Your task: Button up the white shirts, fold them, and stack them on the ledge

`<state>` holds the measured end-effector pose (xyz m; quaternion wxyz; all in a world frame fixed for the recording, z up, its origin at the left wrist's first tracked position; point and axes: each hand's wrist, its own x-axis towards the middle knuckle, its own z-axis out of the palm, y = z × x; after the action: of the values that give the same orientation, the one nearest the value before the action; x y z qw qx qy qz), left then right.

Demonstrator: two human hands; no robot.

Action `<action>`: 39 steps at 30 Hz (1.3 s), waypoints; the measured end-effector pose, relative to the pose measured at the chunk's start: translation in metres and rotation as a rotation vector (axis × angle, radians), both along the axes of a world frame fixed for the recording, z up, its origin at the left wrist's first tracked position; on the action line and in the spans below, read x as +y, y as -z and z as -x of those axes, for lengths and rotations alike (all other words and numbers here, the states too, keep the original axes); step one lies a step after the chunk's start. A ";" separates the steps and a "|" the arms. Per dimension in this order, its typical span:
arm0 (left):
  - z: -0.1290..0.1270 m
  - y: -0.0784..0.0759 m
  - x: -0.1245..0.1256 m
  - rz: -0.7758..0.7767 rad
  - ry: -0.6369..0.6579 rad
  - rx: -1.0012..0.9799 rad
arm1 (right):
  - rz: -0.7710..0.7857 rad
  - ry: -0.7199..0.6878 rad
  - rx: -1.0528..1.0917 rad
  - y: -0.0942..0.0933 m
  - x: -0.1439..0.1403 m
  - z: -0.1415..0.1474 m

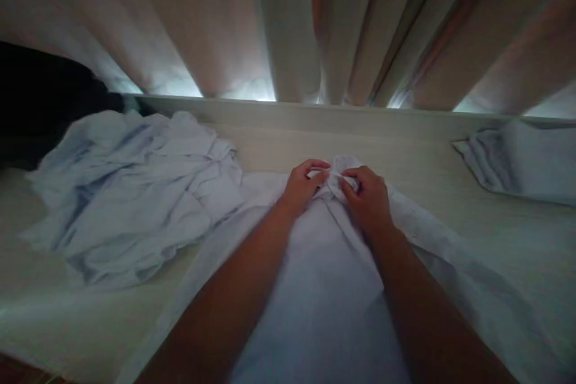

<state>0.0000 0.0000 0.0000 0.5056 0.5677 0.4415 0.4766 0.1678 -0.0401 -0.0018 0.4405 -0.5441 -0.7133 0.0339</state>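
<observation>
The room is dim, and long pale curtains hang in folds behind a low cream ledge, with light peeking out under them. In front of you lies a wide, pale surface.

You have a white cloth garment spread flat on that surface, right in front of you. It runs from the bottom of the view up to your hands. Its top end is bunched into a small lump near the ledge.

Your left hand pinches that bunched top from the left side. Your right hand pinches it from the right side. The fingers of both hands are curled tight on the cloth, and the two hands sit very close together with the lump between them. Both of your bare arms reach over the flat part of the garment.

To your left, a crumpled heap of white cloth rests on the surface, just beside the garment. Far to your right, another white cloth lies near the ledge, well apart from your hands. A dark shape sits in the far left corner, too dark to make out.
</observation>
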 end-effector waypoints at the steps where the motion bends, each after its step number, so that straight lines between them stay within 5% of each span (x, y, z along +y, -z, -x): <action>1: -0.001 0.002 0.000 -0.010 -0.006 0.000 | -0.002 0.002 -0.008 -0.001 0.000 0.000; 8: -0.005 0.010 0.002 -0.059 0.008 -0.040 | -0.015 0.012 -0.025 -0.003 0.000 0.000; 18: -0.005 0.012 0.005 0.320 0.221 -0.444 | -0.044 -0.038 -0.041 -0.006 -0.002 -0.002; 23: -0.004 0.009 0.003 0.261 0.232 -0.416 | -0.055 -0.026 -0.028 -0.005 -0.003 -0.002; 30: -0.002 0.002 -0.002 -0.095 0.185 -0.110 | 0.003 -0.082 0.026 -0.001 0.000 -0.006; 39: -0.004 0.009 0.000 -0.171 0.158 -0.040 | 0.157 -0.052 0.131 0.001 -0.001 -0.007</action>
<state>0.0038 0.0001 -0.0086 0.5003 0.6322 0.3430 0.4822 0.1750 -0.0407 -0.0028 0.4414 -0.5547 -0.6919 0.1366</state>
